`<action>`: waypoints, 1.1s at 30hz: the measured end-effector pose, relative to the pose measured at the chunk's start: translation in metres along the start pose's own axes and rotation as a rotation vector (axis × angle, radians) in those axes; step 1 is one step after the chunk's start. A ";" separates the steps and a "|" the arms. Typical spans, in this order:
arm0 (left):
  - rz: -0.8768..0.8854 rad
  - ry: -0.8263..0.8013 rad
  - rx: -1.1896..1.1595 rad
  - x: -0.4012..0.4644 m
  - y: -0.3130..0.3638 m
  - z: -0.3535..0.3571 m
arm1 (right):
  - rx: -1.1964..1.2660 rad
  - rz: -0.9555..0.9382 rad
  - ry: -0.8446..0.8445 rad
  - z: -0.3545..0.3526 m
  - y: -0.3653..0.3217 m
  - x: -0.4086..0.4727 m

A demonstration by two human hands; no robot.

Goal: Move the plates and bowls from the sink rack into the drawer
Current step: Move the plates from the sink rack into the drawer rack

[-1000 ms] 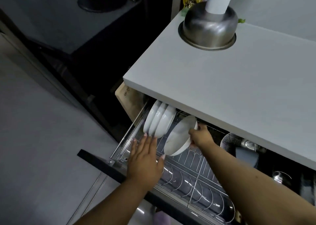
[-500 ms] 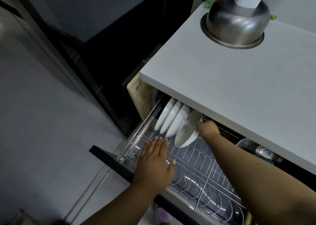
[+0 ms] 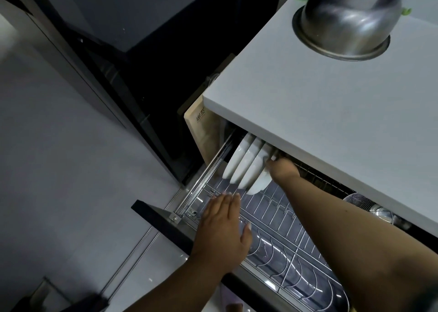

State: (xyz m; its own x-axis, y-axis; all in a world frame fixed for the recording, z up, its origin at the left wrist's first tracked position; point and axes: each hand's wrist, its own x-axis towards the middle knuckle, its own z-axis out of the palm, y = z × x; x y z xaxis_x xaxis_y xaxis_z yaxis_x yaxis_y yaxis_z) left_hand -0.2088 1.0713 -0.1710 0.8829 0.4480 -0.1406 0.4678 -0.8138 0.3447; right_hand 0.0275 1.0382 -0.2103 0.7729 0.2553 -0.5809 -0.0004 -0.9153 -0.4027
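Grey counter [image 3: 320, 112] overhangs the open wire-rack drawer [image 3: 272, 219]. Right hand [image 3: 282, 168] pinches the rim of a white ceramic plate [image 3: 259, 181], slotted upright. Left hand [image 3: 222, 228] is spread flat, nearer. Plate judged stiff, slippery, fragile; best gripped by the rim.

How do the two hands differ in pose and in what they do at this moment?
The left hand lies flat with straight fingers over the pulled-out wire drawer rack and holds nothing; the right hand grips the rightmost white plate. The left hand is near the drawer front; the right hand reaches further back, under the grey countertop. Both are bare and over the same drawer.
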 end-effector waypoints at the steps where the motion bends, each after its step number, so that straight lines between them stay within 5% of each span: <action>1: -0.001 0.004 0.002 0.000 0.000 -0.001 | -0.013 -0.014 -0.001 0.001 -0.001 0.001; 12: 0.021 0.028 -0.061 -0.002 0.002 -0.003 | 0.087 -0.075 -0.008 -0.012 0.015 -0.040; 18: -0.008 -0.140 -0.080 0.001 0.010 -0.014 | 0.139 -0.174 0.012 -0.035 0.056 -0.110; 23: 0.027 -0.194 -0.136 0.017 0.051 -0.021 | 0.199 -0.188 0.182 -0.075 0.106 -0.157; 33: 0.391 -0.189 -0.192 0.019 0.233 -0.031 | 0.385 -0.081 0.595 -0.164 0.229 -0.251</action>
State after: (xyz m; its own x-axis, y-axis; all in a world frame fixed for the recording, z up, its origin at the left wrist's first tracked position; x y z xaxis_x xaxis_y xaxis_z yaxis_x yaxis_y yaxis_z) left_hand -0.0849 0.9019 -0.0642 0.9915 0.0321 -0.1264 0.0989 -0.8172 0.5679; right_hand -0.0632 0.7132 -0.0408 0.9952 0.0039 -0.0981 -0.0676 -0.6976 -0.7132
